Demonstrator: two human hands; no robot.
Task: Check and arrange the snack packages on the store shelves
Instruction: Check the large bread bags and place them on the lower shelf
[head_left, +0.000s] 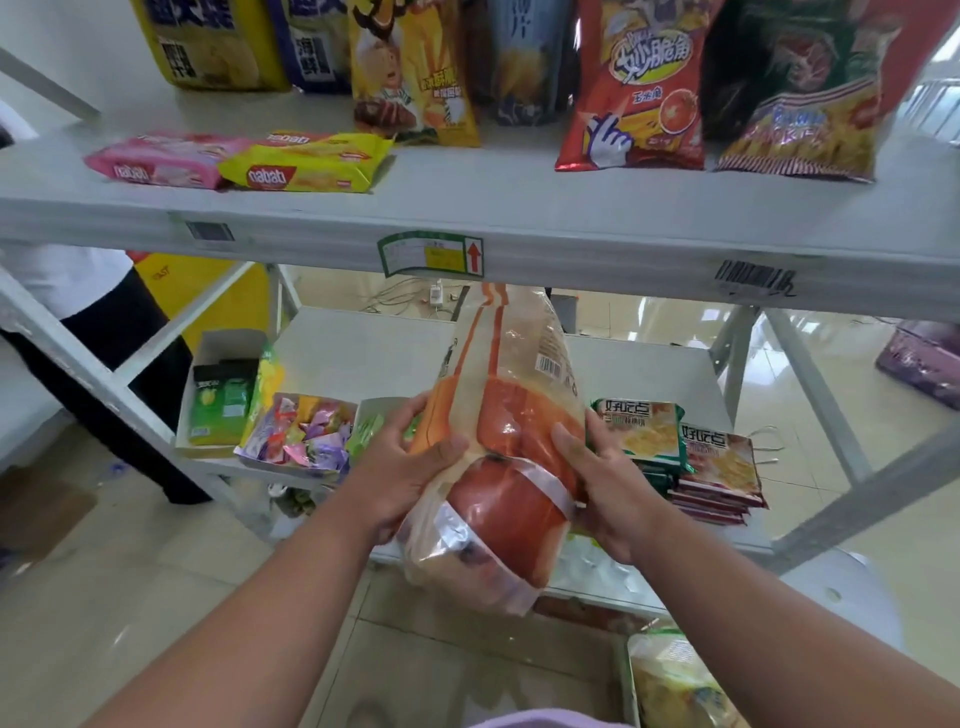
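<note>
Between the two hands, right in front of the shelving, sits the package in play: a long bread bag (506, 447), clear plastic with orange printing, held out in the air below the upper shelf (519, 213). The left hand (410, 467) grips its left edge, thumb laid over the front, fingers (410, 410) curled round behind. The right hand (608, 483) clamps the other side, thumb pressed onto the plastic, the remaining fingers tucked underneath. Both are wrapped on the bag, neither is free.

Now the key line: the bag's long axis runs away from the fingers, up and slightly right, the barcode end pointing toward the lower shelf (363, 338) and the bulging loaf end hanging back toward the body. Both hands hold it around the middle, about level with each other, so neither looks clearly nearer the shelf.

Just beyond the right-hand fingers, stacked cracker packs (719, 462) lie on that lower shelf; past the left-hand fingers, a box of mixed candies (306, 431) and a green box (223, 395). Bare shelf shows further back, straight ahead of the bag's far end. My read: this looks like a check of the pack, and sliding it forward, far end first, would land it in that gap.

Above the fingers, chip bags (634, 88) stand in a row, with wafer packs (306, 161) lying flat.
</note>
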